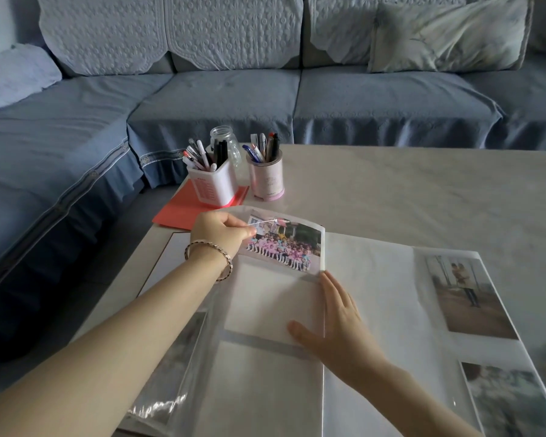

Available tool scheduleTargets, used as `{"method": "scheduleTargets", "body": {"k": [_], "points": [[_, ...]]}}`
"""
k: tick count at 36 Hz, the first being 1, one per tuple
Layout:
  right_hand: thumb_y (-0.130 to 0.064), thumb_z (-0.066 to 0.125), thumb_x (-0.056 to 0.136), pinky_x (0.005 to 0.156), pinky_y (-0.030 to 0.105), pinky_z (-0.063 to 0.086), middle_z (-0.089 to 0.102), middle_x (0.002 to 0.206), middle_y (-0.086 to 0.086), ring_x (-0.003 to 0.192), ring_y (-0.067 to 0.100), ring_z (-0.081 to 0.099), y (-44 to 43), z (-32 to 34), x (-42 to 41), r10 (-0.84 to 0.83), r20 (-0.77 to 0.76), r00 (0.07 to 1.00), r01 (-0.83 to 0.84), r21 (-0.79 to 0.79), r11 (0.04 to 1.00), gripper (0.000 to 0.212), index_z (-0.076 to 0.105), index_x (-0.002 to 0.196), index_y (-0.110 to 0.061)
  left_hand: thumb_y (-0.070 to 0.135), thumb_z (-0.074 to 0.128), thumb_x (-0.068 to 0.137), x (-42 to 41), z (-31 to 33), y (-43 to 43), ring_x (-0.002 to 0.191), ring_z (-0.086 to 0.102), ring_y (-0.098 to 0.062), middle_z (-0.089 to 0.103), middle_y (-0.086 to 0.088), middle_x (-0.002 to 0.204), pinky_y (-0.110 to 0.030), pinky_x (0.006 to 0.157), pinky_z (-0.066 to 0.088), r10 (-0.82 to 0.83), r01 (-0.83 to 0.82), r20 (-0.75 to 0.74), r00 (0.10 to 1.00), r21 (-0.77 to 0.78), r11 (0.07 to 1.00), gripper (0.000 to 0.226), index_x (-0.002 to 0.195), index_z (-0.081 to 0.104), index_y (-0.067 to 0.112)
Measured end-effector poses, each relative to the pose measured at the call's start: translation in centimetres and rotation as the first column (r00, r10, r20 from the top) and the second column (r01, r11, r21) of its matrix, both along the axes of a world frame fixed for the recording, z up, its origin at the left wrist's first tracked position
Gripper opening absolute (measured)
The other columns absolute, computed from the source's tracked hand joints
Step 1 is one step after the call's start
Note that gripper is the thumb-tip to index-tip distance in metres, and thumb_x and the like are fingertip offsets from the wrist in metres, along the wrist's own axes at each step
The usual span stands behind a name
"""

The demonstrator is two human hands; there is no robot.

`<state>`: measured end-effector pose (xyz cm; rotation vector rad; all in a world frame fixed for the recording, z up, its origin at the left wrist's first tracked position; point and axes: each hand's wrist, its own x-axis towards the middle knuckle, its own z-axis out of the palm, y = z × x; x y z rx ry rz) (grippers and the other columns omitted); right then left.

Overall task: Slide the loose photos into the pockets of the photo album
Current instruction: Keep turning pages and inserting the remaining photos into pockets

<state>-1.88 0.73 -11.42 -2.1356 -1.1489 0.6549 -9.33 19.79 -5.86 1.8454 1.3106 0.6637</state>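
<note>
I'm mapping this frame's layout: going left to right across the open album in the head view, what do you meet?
left hand → group photo → right hand → photo of a standing person

Beyond the white album (369, 298), a red folder (183, 212) lies on the pale marbled surface (423, 190); the sofa (234, 99) is blue, quilted.
</note>
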Motion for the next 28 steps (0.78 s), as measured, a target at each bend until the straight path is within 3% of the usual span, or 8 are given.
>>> {"method": "scheduleTargets", "body": {"k": [9, 13, 16, 21, 24, 28], "points": [[-0.049, 0.061, 0.084, 0.109, 0.014, 0.006, 0.005, 0.156, -0.009, 0.142, 0.007, 0.006, -0.2, 0.2, 0.1, 0.004, -0.012, 1.0, -0.004, 0.0, 1.0, 0.092, 0.004, 0.149, -0.017, 0.01, 0.076, 0.073, 0.3, 1.3, -1.4, 0.048, 0.054, 0.004, 0.058, 0.006, 0.057, -0.003, 0.049, 0.036, -0.035, 0.029, 0.025, 0.999, 0.193, 0.981, 0.009, 0.071, 0.07, 0.004], [-0.046, 0.063, 0.083, 0.105, 0.01, 0.003, 0.007, 0.155, -0.008, 0.142, 0.007, 0.007, -0.1, 0.1, 0.1, 0.001, -0.031, 1.0, -0.001, 0.016, 1.0, 0.092, 0.005, 0.149, -0.017, 0.012, 0.075, 0.074, 0.3, 1.2, -1.6, 0.055, 0.048, 0.003, 0.053, 0.013, 0.054, -0.007, 0.053, 0.035, -0.046, 0.045, -0.004, 0.999, 0.269, 0.962, 0.009, 0.071, 0.072, 0.004], [-0.045, 0.064, 0.083, 0.103, 0.008, 0.003, 0.007, 0.155, -0.008, 0.142, 0.008, 0.008, -0.1, -0.1, 0.1, 0.002, -0.026, 1.0, -0.001, 0.026, 1.0, 0.092, 0.006, 0.149, -0.016, 0.011, 0.074, 0.075, 0.3, 1.1, -1.7, 0.057, 0.049, 0.002, 0.053, 0.015, 0.054, -0.019, 0.056, 0.039, -0.048, 0.047, -0.003, 0.999, 0.269, 0.962, 0.009, 0.068, 0.07, 0.005], [-0.043, 0.065, 0.082, 0.107, 0.011, 0.004, 0.009, 0.155, -0.007, 0.142, 0.008, 0.009, 0.0, -0.2, 0.1, -0.002, -0.025, 1.0, 0.003, 0.044, 0.999, 0.091, 0.009, 0.148, -0.016, 0.008, 0.074, 0.075, 0.4, 1.1, -1.5, 0.056, 0.055, -0.007, 0.054, 0.017, 0.048, -0.023, 0.064, 0.045, -0.044, 0.041, 0.01, 0.999, 0.223, 0.974, 0.033, 0.052, 0.054, 0.022], [-0.042, 0.067, 0.081, 0.105, 0.009, 0.005, 0.011, 0.154, -0.008, 0.141, 0.008, 0.011, -0.1, -0.2, 0.1, -0.005, -0.03, 1.0, 0.006, 0.059, 0.998, 0.089, 0.012, 0.148, -0.018, 0.01, 0.074, 0.076, 0.5, 1.0, -1.3, 0.063, 0.057, -0.015, 0.056, 0.011, 0.056, -0.025, 0.066, 0.044, -0.043, 0.047, -0.022, 0.999, 0.212, 0.976, 0.028, 0.056, 0.055, 0.019], [-0.044, 0.067, 0.081, 0.107, 0.012, 0.006, 0.011, 0.154, -0.009, 0.141, 0.007, 0.012, -0.1, -0.3, 0.1, -0.005, -0.023, 1.0, 0.007, 0.074, 0.997, 0.089, 0.014, 0.147, -0.019, 0.014, 0.071, 0.079, 0.3, 0.5, -1.4, 0.067, 0.054, -0.015, 0.063, 0.001, 0.069, -0.023, 0.059, 0.037, -0.046, 0.066, -0.075, 0.996, 0.281, 0.957, 0.012, 0.07, 0.065, 0.008]]}}
